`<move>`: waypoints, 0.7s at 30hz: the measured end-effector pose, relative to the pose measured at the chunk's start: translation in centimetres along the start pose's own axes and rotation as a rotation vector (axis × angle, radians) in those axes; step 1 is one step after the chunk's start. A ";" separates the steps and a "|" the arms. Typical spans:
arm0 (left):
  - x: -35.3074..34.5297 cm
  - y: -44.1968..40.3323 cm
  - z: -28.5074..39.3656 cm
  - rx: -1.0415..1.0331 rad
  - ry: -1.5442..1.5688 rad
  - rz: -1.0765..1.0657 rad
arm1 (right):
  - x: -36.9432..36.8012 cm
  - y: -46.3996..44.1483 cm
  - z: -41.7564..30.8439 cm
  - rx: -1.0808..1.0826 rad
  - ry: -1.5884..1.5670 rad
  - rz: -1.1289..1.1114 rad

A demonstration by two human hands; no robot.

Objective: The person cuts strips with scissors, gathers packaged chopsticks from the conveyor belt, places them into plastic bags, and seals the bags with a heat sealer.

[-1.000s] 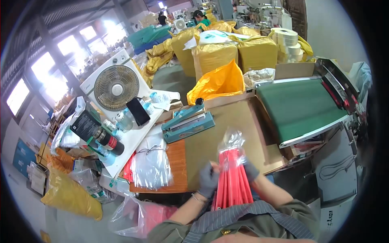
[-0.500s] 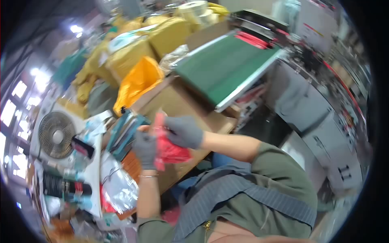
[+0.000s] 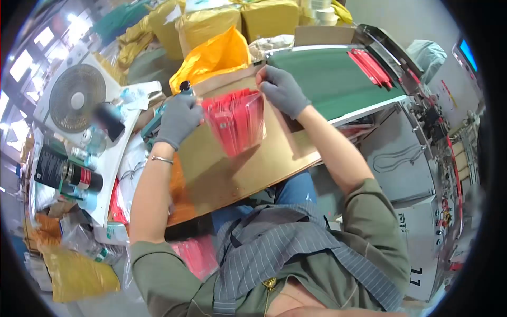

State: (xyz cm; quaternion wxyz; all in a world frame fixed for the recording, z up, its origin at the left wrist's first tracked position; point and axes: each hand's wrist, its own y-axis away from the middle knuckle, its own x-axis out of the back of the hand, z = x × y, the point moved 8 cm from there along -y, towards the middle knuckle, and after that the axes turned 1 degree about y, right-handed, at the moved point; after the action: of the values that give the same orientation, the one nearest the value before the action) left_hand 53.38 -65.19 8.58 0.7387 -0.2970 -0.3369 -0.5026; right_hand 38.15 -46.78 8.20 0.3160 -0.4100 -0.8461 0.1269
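A clear plastic bag full of flat red packets (image 3: 235, 122) hangs between my hands over the brown tabletop. My left hand (image 3: 181, 120), in a grey glove with bare fingertips, is closed on its upper left corner. My right hand (image 3: 284, 91), gloved the same way, pinches near the upper right edge, thumb against fingers. The packets stand side by side inside the bag, their top edges showing. Beyond the bag, an open orange-yellow sack (image 3: 214, 59) lies against the table's far edge.
To the right is a green conveyor belt (image 3: 327, 79) with several red packets (image 3: 371, 68) at its far end. A fan (image 3: 77, 99), a dark flask (image 3: 84, 177) and a phone (image 3: 109, 121) are on the left. Yellow wrapped bundles (image 3: 208, 29) are piled behind.
My hands have moved apart, and the red bundle bunched between them now hangs spread out in its clear bag. The head view has turned and steadied.
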 end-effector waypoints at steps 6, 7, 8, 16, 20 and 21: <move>1.4 1.8 0.6 0.021 0.316 0.045 | -0.4 -1.5 -2.8 -0.016 0.193 -0.194; 1.5 1.7 0.3 0.003 0.293 0.036 | -0.4 -1.6 -2.9 -0.003 0.107 -0.160; 1.5 1.7 -0.2 -0.013 0.270 0.022 | -1.7 -1.5 -1.5 -0.052 0.160 -0.276; 2.8 4.6 0.9 0.091 0.599 -0.033 | -4.3 -0.5 -11.5 0.569 0.408 -0.149; 5.4 5.3 1.5 0.008 0.669 0.089 | -11.1 0.8 -8.2 0.569 0.391 -0.445; 6.4 5.5 0.8 -0.128 0.647 0.265 | -11.3 -0.4 -7.6 0.424 0.256 -0.419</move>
State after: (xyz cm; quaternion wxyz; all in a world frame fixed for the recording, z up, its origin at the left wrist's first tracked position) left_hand 60.14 -66.27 13.67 0.8458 -0.2095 -0.0119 -0.4905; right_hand 48.06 -56.13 9.35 0.5175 -0.1647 -0.8202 0.1798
